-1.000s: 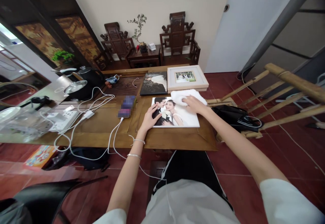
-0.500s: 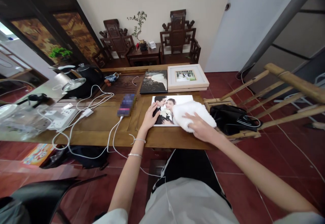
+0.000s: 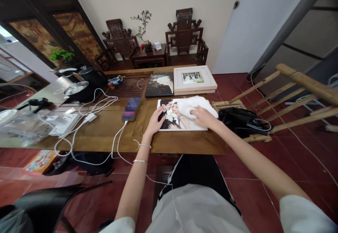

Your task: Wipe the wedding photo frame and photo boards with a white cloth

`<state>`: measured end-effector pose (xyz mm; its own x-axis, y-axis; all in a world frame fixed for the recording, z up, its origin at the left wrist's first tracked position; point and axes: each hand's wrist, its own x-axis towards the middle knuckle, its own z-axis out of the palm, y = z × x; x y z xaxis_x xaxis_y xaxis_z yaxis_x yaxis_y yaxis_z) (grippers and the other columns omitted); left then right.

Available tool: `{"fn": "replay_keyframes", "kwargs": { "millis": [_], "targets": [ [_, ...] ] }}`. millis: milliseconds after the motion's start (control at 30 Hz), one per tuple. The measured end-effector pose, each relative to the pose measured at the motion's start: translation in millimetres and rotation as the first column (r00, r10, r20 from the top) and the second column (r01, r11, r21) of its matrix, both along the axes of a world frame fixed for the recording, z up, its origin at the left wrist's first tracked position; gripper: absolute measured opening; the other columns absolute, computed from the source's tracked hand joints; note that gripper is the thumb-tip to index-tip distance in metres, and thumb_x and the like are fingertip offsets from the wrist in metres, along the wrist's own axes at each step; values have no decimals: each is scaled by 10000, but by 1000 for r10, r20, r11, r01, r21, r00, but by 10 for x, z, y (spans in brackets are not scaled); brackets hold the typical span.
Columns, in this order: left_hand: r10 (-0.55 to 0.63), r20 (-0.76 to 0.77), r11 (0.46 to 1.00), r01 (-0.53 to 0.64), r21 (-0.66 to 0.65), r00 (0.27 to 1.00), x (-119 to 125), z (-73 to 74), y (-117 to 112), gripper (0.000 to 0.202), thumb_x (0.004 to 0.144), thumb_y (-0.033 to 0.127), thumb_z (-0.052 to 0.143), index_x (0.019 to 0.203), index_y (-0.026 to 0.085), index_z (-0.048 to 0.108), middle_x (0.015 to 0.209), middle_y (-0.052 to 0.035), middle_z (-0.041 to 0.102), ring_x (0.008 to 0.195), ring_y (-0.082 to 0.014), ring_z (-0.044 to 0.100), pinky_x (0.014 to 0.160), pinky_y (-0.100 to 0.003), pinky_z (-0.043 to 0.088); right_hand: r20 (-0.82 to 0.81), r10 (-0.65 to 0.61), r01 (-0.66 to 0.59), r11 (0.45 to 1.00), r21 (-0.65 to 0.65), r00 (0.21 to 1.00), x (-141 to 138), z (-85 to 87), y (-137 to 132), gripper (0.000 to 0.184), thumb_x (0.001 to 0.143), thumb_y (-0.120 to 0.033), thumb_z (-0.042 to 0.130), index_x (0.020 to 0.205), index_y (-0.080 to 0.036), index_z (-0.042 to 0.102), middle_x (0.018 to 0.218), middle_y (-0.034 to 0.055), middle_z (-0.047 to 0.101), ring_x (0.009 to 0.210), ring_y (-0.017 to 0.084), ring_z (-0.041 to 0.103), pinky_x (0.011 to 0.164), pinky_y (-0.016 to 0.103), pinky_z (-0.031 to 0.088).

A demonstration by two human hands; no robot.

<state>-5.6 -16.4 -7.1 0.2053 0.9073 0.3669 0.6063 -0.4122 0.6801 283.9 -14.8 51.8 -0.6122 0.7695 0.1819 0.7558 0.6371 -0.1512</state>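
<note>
A large photo print of a couple (image 3: 174, 118) lies flat near the front right of the wooden table (image 3: 111, 127). My left hand (image 3: 155, 120) rests on the print's left edge, fingers spread flat. My right hand (image 3: 204, 117) presses a white cloth (image 3: 196, 104) onto the right half of the print, fingers curled over the cloth.
Behind the print lie a dark photo (image 3: 160, 84) and a white framed picture (image 3: 194, 79). A phone (image 3: 131, 109) on a white cable, a power strip (image 3: 62, 120), a kettle (image 3: 88, 80) and a black bag (image 3: 243, 122) on a bamboo chair (image 3: 290, 95) surround it.
My right hand swept the cloth from the print's top right down toward its lower right, then back up over the right half. My left hand stayed put.
</note>
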Motion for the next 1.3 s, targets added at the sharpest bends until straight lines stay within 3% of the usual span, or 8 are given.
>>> {"fn": "replay_keyframes", "kwargs": {
  "millis": [167,300,567,733,867,1000,1200,1300],
  "targets": [
    [-11,12,1000,10,27,1000,-18,-54,23,482,951,360,541,1412,217,529,1526,-105,469,1435,-247,407,1214,-453,285,40,-106,107,993,-39,994,-61,180,662,384,765,-14,468,1072,-107,680,1085,179,716,996,313,651,767,309,450],
    [-5,23,998,4,58,1000,-19,-108,48,476,962,391,529,1405,217,535,1515,-110,482,1431,-258,415,1212,-470,289,31,-118,119,993,-29,993,-75,187,741,385,780,-19,453,1089,-102,666,1087,190,709,1016,309,642,785,307,442],
    [-7,-11,998,7,61,1000,-26,-177,82,504,990,390,459,1455,197,475,1551,-121,428,1470,-266,346,1223,-483,253,49,95,-96,995,20,994,51,-94,-262,412,676,43,458,978,-106,695,1335,235,605,1377,338,442,1120,548,311],
    [-17,-26,998,19,61,1000,-39,-189,92,505,987,388,460,1462,216,464,1557,-109,422,1471,-262,342,1223,-482,250,34,183,-184,983,18,982,111,-244,-1060,360,626,52,483,826,-145,709,1472,198,503,1446,374,332,1149,648,243],
    [-35,-38,997,37,66,999,-43,-164,82,505,985,366,463,1467,217,455,1561,-102,417,1472,-254,341,1223,-476,254,0,208,-208,978,-3,978,63,-251,-1273,344,623,45,497,808,-154,706,1475,190,504,1440,375,342,1151,644,247],
    [-35,-44,997,38,64,998,-45,-143,75,500,987,374,463,1462,218,462,1561,-104,417,1467,-254,351,1223,-480,256,-49,158,-160,987,-34,986,-15,-163,-959,381,639,38,482,882,-155,704,1424,190,555,1402,339,418,1141,605,280],
    [-44,-37,996,47,72,998,-56,-147,87,507,990,409,459,1463,225,463,1561,-104,417,1463,-251,359,1224,-475,258,8,21,-20,996,-89,1000,-171,103,73,383,754,-14,447,1043,-101,683,1097,190,717,1091,305,638,959,396,425],
    [-48,-38,995,52,89,998,-55,-158,92,515,991,406,456,1468,210,456,1559,-116,417,1461,-252,364,1225,-473,257,27,-64,67,993,-97,998,-216,211,525,437,750,4,440,1114,-88,664,1126,186,707,1062,299,634,863,321,432]
  ]
}}
